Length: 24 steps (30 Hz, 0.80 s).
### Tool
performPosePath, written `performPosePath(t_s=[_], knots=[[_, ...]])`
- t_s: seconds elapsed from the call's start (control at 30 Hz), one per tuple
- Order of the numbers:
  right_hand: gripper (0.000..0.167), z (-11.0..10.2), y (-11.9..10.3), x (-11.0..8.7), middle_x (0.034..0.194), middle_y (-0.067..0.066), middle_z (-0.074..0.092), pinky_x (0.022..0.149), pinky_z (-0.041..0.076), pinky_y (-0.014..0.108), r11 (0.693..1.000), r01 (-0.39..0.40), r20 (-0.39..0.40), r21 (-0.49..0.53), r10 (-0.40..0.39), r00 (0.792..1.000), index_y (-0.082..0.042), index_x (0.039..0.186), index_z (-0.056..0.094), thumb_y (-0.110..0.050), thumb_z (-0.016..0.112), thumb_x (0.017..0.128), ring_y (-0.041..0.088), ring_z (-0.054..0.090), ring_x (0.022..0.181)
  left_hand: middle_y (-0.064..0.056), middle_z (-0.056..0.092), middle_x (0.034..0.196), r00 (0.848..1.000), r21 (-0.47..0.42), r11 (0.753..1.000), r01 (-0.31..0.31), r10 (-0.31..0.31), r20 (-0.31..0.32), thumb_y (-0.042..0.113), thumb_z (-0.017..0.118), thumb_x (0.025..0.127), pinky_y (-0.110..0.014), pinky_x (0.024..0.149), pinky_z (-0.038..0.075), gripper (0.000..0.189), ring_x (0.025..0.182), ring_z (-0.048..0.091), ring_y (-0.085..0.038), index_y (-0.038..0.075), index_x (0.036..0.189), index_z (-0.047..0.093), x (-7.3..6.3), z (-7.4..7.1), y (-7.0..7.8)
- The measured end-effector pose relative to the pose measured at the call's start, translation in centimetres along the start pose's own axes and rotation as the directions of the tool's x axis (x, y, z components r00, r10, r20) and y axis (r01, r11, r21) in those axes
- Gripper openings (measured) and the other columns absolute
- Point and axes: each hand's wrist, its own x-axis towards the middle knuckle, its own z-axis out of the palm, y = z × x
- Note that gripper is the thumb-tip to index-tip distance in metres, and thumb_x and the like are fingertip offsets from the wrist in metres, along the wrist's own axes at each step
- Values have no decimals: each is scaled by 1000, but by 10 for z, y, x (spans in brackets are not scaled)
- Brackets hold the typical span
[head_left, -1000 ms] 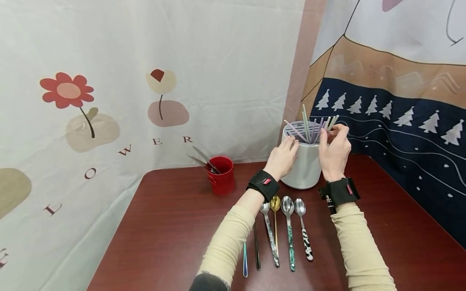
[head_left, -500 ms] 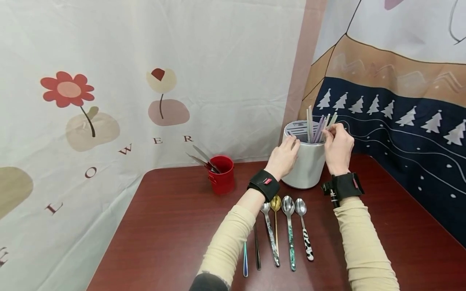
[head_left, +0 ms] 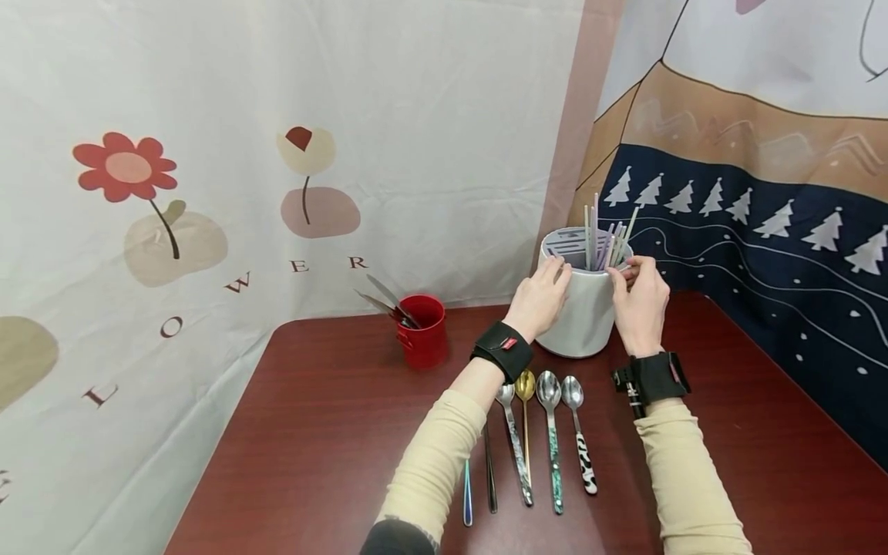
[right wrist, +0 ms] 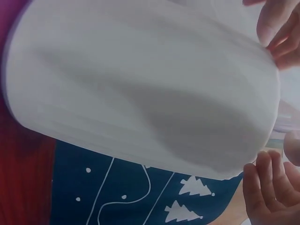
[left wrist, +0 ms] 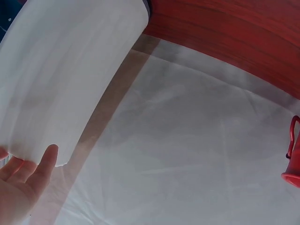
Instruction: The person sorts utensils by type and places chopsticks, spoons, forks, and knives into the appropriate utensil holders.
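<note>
A white cylindrical utensil holder point(head_left: 579, 312) stands at the back right of the table. Several pale green and lavender straws point(head_left: 595, 231) rise from its right-hand section; its left part has a slotted grey top. My left hand point(head_left: 537, 303) holds the near left rim, and in the left wrist view the left fingers point(left wrist: 43, 171) bend over the edge. At the right rim, beside the straws, is my right hand point(head_left: 641, 301). The right wrist view has its fingertips point(right wrist: 264, 164) against the outside of the rim, with the thumb point(right wrist: 293, 146) over the mouth.
Several long spoons point(head_left: 548, 389) lie in a row before the holder, partly under the left forearm. A red cup point(head_left: 425, 339) with several knives point(head_left: 388, 301) stands left of it. Printed cloths point(head_left: 451, 154) hang behind the reddish-brown table point(head_left: 298, 432).
My right hand has come down from the straw tops to the rim. The straws, first spread with one leaning left, now stand bunched and more upright. My left hand has stayed on the rim.
</note>
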Motion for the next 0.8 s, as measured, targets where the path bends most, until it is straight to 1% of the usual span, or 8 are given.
performPosePath(t_s=[0.17,0.33,0.4,0.47,0.57,0.67,0.73,0.8], knots=[[29,-6,3,-20,90,22,62,66,35,19,999,31,45,-31,-30,999,5,111,56,-17,61,93,32,60,79,-4,49,142,999,-51,999,20,-18,49,34,54,95,-28,81,56,47,135,43,-16,13,136,49,0,-4,0],[25,-10,7,-41,94,22,62,68,42,29,996,73,101,-49,-68,993,5,108,57,-14,60,93,33,60,80,-5,45,147,993,-134,990,45,-29,117,34,53,96,-29,98,49,51,139,39,-17,12,141,45,0,-9,-3],[25,-9,9,-47,97,23,59,71,45,37,992,114,118,-55,-107,987,6,108,57,-12,60,92,35,58,84,-6,40,151,989,-187,981,61,-34,145,33,52,97,-33,106,43,51,142,35,-18,12,143,42,-1,-9,-4],[25,-9,11,-52,102,25,57,77,46,44,984,165,126,-59,-157,980,7,110,57,-10,60,92,37,56,90,-7,34,154,986,-238,968,81,-44,159,32,50,98,-36,110,39,51,144,31,-20,12,144,40,-2,-9,-5],[27,-8,13,-54,112,27,54,85,43,48,969,241,120,-57,-233,965,8,113,56,-6,61,91,40,52,102,-9,33,154,989,-297,949,105,-69,129,30,49,99,-36,113,36,49,144,30,-21,11,143,41,-9,-9,-10],[28,-8,13,-51,119,27,51,90,41,49,955,292,90,-45,-287,954,9,115,57,-3,61,90,41,48,110,-7,41,149,990,-345,928,138,-120,74,29,49,99,-31,110,39,46,139,40,-20,12,141,44,-20,-12,-15],[30,-8,13,-48,122,27,51,92,40,49,949,314,72,-39,-311,948,9,117,57,-1,60,88,41,47,112,-6,49,142,984,-379,909,176,-168,55,30,49,99,-30,104,45,44,131,48,-20,12,139,47,-30,-17,-18],[33,-8,14,-43,124,26,51,93,39,49,943,330,69,-40,-327,942,8,120,57,0,60,88,41,47,114,-4,55,135,973,-403,887,226,-225,50,30,50,98,-31,94,51,42,122,55,-19,13,136,50,-43,-22,-20]])
